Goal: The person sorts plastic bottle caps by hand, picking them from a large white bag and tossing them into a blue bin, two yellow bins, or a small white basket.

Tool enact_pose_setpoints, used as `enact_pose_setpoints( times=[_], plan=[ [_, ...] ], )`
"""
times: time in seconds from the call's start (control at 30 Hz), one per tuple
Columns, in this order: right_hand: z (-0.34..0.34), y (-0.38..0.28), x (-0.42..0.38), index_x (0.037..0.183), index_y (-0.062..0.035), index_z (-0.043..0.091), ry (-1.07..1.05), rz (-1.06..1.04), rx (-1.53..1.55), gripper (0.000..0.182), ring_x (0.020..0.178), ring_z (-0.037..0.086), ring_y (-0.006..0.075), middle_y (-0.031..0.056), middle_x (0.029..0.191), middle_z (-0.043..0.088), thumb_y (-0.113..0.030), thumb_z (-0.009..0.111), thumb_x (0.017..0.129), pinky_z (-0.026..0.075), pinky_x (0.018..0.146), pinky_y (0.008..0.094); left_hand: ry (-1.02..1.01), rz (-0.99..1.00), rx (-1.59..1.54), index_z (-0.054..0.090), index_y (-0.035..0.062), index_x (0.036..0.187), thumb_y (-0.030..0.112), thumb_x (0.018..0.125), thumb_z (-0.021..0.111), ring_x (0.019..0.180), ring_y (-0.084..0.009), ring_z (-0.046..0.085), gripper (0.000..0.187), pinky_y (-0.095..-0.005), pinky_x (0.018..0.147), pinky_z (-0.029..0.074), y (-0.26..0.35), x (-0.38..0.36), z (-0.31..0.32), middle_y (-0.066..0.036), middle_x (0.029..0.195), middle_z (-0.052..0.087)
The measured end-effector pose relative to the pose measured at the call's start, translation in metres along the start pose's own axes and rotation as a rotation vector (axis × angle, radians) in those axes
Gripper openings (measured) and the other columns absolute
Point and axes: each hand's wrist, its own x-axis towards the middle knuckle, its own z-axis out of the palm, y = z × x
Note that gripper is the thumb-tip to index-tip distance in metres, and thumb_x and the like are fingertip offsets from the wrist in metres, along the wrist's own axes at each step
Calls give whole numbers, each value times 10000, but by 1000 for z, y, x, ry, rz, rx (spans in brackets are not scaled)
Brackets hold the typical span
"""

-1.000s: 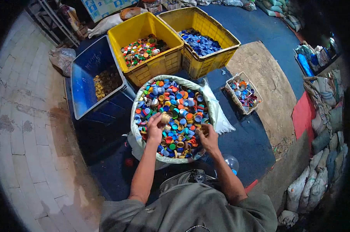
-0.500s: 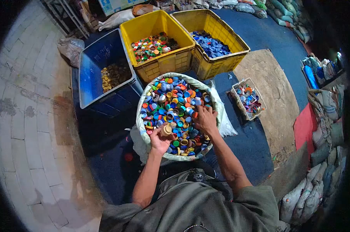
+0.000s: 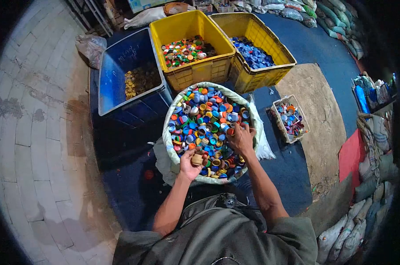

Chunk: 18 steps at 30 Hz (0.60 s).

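In the head view, a round sack with a rolled pale rim is filled with plastic bottle caps of many colours. Over its near left side my left hand is closed around tan bottle caps, which look stacked together. My right hand reaches into the pile on the right, its fingers bent down among the caps. A red-orange cap shows right at its thumb and fingertips; I cannot tell what the fingers grip.
Behind the sack stand a blue bin with yellowish caps, a yellow bin with mixed caps and another yellow bin with blue caps. A small white basket of pieces sits right. Filled sacks line the right edge.
The view has shifted, so bins and sack sit further right. My left hand still holds the tan caps, now turned. My right hand's fingers have drawn in closer among the caps.
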Motion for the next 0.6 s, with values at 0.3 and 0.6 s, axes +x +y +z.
enact_pose_setpoints(
  times=[0.3, 0.6],
  plan=[
    [-18, -49, -25, 1279, -12, 416, 76, 50, 678, 632, 935, 614, 336, 183, 1054, 611, -64, 713, 724, 485, 795, 379, 37, 448, 800, 605, 48, 1066, 212, 872, 635, 607, -72, 557, 255, -228, 537, 457, -14, 13, 19, -28, 872, 617],
    [-17, -63, -45, 1329, -20, 380, 161, -14, 750, 727, 986, 636, 292, 169, 1117, 615, -45, 753, 706, 505, 815, 345, -62, 360, 920, 627, 4, 1130, 240, 900, 610, 934, -81, 542, 330, -250, 837, 412, -20, 19, 35, -19, 1020, 619]
  ],
)
